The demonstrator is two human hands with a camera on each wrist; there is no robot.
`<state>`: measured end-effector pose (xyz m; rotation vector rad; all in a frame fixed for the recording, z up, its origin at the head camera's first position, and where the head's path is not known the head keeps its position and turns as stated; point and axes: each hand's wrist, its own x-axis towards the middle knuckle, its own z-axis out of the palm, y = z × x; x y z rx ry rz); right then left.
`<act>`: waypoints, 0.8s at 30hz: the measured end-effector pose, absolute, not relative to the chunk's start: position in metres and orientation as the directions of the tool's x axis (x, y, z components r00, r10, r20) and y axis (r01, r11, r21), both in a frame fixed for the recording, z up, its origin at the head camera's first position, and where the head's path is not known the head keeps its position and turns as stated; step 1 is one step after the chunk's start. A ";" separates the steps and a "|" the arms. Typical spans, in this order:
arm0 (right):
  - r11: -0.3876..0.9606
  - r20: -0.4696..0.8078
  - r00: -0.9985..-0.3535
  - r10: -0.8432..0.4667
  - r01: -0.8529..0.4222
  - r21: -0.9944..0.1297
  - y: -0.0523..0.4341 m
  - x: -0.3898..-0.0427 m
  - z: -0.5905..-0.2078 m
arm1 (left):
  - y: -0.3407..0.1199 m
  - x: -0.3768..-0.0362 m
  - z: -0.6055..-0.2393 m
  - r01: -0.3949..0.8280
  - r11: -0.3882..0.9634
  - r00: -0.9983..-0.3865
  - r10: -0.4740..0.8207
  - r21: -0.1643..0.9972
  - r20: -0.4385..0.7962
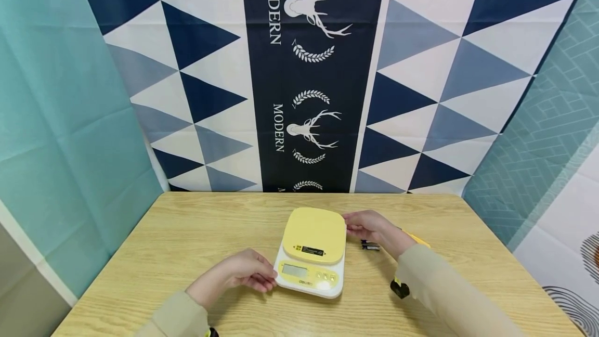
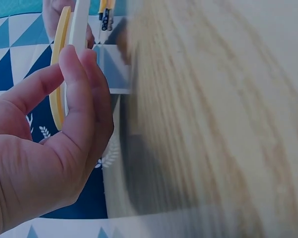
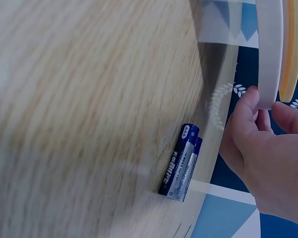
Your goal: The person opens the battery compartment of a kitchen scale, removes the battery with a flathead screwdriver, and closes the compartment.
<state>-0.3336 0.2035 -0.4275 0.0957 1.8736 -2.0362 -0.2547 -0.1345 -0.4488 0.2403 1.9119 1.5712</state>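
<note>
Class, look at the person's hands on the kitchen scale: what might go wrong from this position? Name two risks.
1. The yellow-and-white plastic kitchen scale is held only at opposite edges by the left hand and right hand, so it might slip if lifted.
2. The two blue AAA batteries lie loose on the light wooden table beside the right hand; a nudge may roll them away.

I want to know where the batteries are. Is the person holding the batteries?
No, the two AAA batteries lie on the wooden table, while the right hand grips the kitchen scale.
</note>
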 end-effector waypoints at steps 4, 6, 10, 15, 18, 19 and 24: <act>0.021 -0.283 -0.933 -0.224 0.285 -0.958 0.201 -0.335 -0.430 | -0.133 -0.251 -0.452 -0.229 0.292 -0.758 0.546 0.929 -0.358; 0.053 -0.270 -0.937 -0.220 0.265 -0.963 0.199 -0.335 -0.431 | -0.131 -0.249 -0.453 -0.215 0.309 -0.754 0.551 0.927 -0.358; 0.094 -0.253 -0.945 -0.208 0.238 -0.967 0.195 -0.335 -0.434 | -0.129 -0.246 -0.455 -0.205 0.328 -0.751 0.552 0.922 -0.363; 0.132 -0.248 -0.950 -0.193 0.225 -0.965 0.193 -0.338 -0.437 | -0.126 -0.244 -0.457 -0.199 0.337 -0.745 0.558 0.920 -0.366; 0.136 -0.244 -0.952 -0.186 0.221 -0.966 0.191 -0.339 -0.440 | -0.124 -0.244 -0.456 -0.195 0.341 -0.731 0.574 0.920 -0.368; 0.137 -0.243 -0.952 -0.184 0.220 -0.966 0.191 -0.340 -0.441 | -0.124 -0.244 -0.456 -0.194 0.341 -0.725 0.581 0.920 -0.369; 0.145 -0.242 -0.958 -0.154 0.220 -0.965 0.188 -0.343 -0.446 | -0.123 -0.244 -0.455 -0.186 0.339 -0.694 0.619 0.922 -0.367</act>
